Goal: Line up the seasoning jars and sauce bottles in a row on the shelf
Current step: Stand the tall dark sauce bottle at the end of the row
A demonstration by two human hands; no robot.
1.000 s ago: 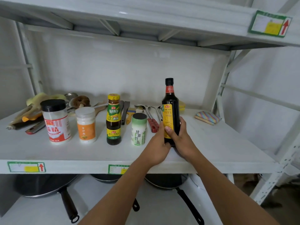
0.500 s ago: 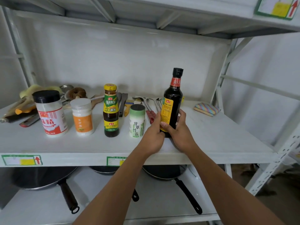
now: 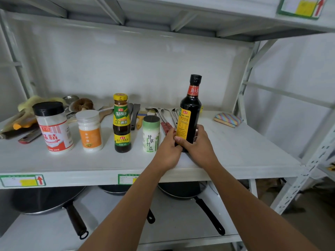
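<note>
A tall dark sauce bottle (image 3: 190,109) with a yellow label stands slightly tilted at the right end of a row on the white shelf (image 3: 253,153). My left hand (image 3: 168,151) and my right hand (image 3: 196,144) both grip its lower part. To its left stand a green-labelled salt can (image 3: 150,134), a brown oyster sauce bottle (image 3: 121,124), a white jar with an orange label (image 3: 90,130) and a big white jar with a black lid (image 3: 53,126).
Behind the row lie tongs, spoons, a brush (image 3: 140,118) and other utensils. A striped sponge (image 3: 228,119) lies at the back right. Black pans (image 3: 54,198) sit on the lower shelf. Another shelf board is overhead.
The sauce bottle leans a little to the right now, where it stood upright a second ago. Both hands stay wrapped around its base. The view has dropped and moved closer.
</note>
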